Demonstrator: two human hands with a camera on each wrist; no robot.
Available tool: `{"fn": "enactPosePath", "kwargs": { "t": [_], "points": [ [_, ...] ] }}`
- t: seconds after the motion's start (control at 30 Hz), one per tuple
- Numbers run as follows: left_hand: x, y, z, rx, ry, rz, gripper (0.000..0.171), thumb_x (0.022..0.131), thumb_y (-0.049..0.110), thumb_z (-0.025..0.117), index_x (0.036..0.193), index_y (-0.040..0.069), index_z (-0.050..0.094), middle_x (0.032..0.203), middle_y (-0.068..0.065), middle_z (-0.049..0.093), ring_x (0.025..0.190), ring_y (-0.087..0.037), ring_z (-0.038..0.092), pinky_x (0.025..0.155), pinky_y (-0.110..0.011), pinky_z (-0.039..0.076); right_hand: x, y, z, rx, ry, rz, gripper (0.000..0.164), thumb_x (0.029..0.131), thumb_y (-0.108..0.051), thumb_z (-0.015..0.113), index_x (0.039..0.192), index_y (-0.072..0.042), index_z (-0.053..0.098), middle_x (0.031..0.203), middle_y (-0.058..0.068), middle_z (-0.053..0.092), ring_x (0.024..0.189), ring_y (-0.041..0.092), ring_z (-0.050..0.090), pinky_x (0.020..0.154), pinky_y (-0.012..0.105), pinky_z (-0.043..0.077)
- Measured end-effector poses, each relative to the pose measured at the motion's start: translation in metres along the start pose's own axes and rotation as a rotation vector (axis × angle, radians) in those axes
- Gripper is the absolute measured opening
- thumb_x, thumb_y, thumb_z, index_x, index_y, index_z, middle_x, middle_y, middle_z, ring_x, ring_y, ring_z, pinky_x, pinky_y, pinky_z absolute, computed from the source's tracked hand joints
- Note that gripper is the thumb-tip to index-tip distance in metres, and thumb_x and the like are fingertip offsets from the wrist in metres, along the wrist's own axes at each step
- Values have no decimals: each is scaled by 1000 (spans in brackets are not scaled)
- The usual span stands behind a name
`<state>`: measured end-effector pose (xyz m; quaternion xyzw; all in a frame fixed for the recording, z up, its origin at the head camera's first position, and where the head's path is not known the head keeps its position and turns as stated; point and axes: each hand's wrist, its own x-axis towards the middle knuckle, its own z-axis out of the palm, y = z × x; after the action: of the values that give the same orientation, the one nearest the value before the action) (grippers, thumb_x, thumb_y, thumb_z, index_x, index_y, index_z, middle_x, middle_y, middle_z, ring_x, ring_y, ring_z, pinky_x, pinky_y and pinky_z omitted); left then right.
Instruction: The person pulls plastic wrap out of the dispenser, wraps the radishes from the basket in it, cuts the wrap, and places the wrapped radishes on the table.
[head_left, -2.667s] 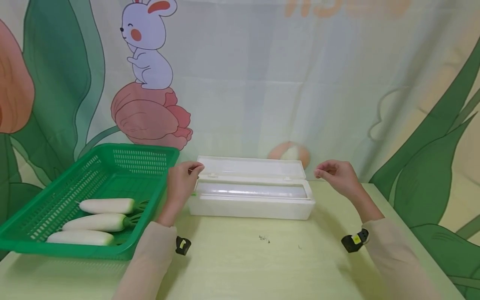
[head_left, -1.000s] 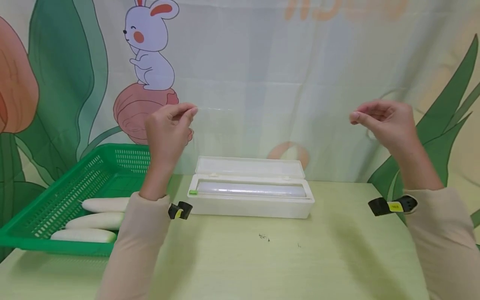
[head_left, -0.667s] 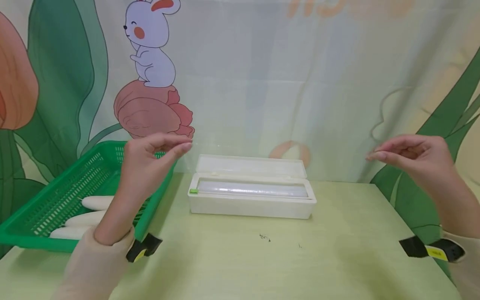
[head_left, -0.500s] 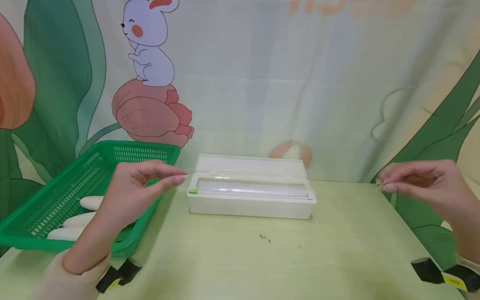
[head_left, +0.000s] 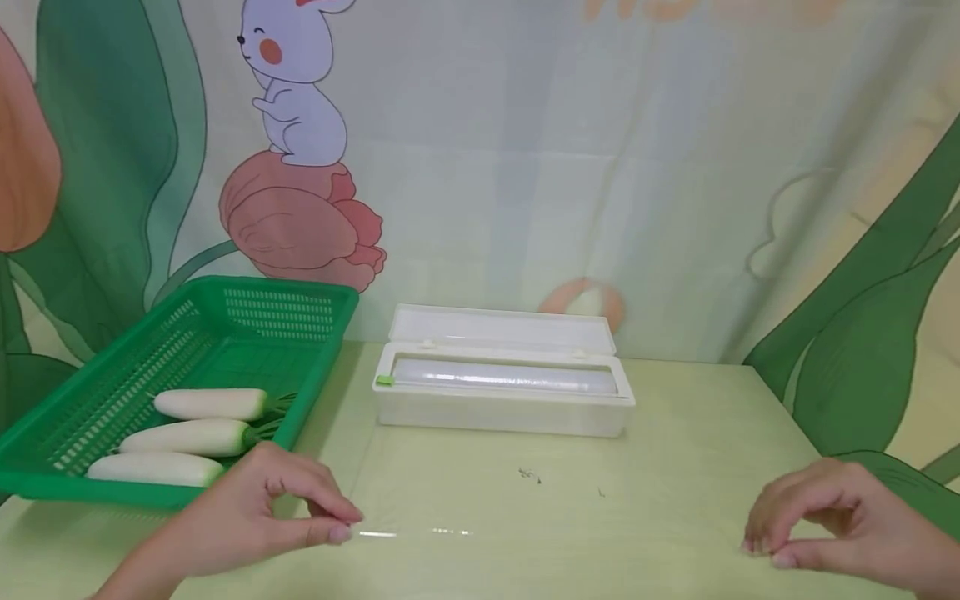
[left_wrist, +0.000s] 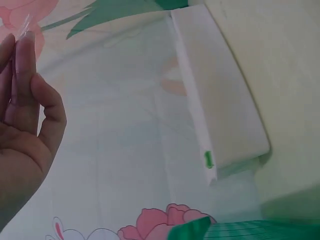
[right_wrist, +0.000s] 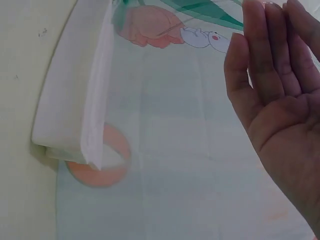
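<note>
A sheet of clear cling film is stretched between the two hands, low over the front of the table; only its glints and faint edges show. My left hand pinches its left corner between thumb and fingers, and a wisp of film stands at those fingertips in the left wrist view. At the right, my right hand pinches the opposite corner with thumb and curled fingers. Behind them stands a white cling film box, lid raised, with a film roll inside and a green slider at its left end.
On the left, a green plastic basket holds three white radishes with cut green stalks. Small dark marks lie on the pale green table. A printed curtain hangs behind the table.
Both hands, raised in front of the curtain a second ago, have come down and toward the near edge with the film. Earlier they were at the box's two ends. Box and basket stay put.
</note>
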<state>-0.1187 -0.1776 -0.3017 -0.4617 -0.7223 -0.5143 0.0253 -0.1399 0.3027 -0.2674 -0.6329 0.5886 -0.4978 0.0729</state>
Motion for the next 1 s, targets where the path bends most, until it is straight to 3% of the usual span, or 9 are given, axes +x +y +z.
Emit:
{"fn": "enactPosePath", "kwargs": {
  "t": [0.17, 0.37, 0.57, 0.73, 0.87, 1.0],
  "points": [
    [-12, -18, 11, -35, -115, -20, 17, 75, -6, 68, 89, 2, 71, 75, -3, 68, 65, -8, 62, 56, -24, 50, -20, 17, 17, -5, -28, 139, 28, 73, 20, 57, 93, 0, 61, 85, 11, 65, 77, 19, 62, 59, 29, 49],
    [-19, -26, 22, -76, -180, -244, 9, 80, 4, 66, 87, 6, 72, 75, 1, 68, 65, -1, 59, 57, -22, 48, -42, 37, 37, 129, 4, 336, 30, 73, 24, 53, 87, 0, 64, 76, 14, 64, 70, 16, 63, 60, 31, 51],
    [-25, -36, 29, -99, -213, -436, 7, 81, 13, 67, 84, 10, 72, 73, 7, 66, 59, 1, 55, 50, -20, 44, -56, 59, 50, 160, -24, 377, 22, 75, 18, 55, 85, 1, 63, 73, 16, 63, 72, 11, 63, 64, 32, 52],
    [-30, -46, 38, -146, -232, -484, 5, 80, 12, 67, 79, 13, 72, 67, 11, 63, 54, 3, 52, 48, -21, 45, -63, 73, 60, 188, -17, 436, 18, 76, 17, 55, 84, 3, 63, 73, 17, 64, 73, 8, 63, 63, 33, 52],
    [-32, -54, 42, -186, -249, -506, 4, 79, 13, 68, 76, 13, 71, 64, 10, 63, 53, 3, 52, 48, -22, 46, -65, 77, 65, 248, 11, 559, 16, 79, 15, 55, 85, 4, 64, 77, 17, 66, 77, 7, 62, 64, 33, 52],
    [-32, -59, 44, -157, -283, -527, 3, 77, 13, 69, 76, 15, 71, 63, 11, 62, 55, 3, 53, 50, -22, 47, -63, 80, 67, 268, 15, 651, 11, 81, 10, 56, 86, 5, 64, 81, 12, 68, 78, 7, 62, 65, 32, 52]
  ]
}}
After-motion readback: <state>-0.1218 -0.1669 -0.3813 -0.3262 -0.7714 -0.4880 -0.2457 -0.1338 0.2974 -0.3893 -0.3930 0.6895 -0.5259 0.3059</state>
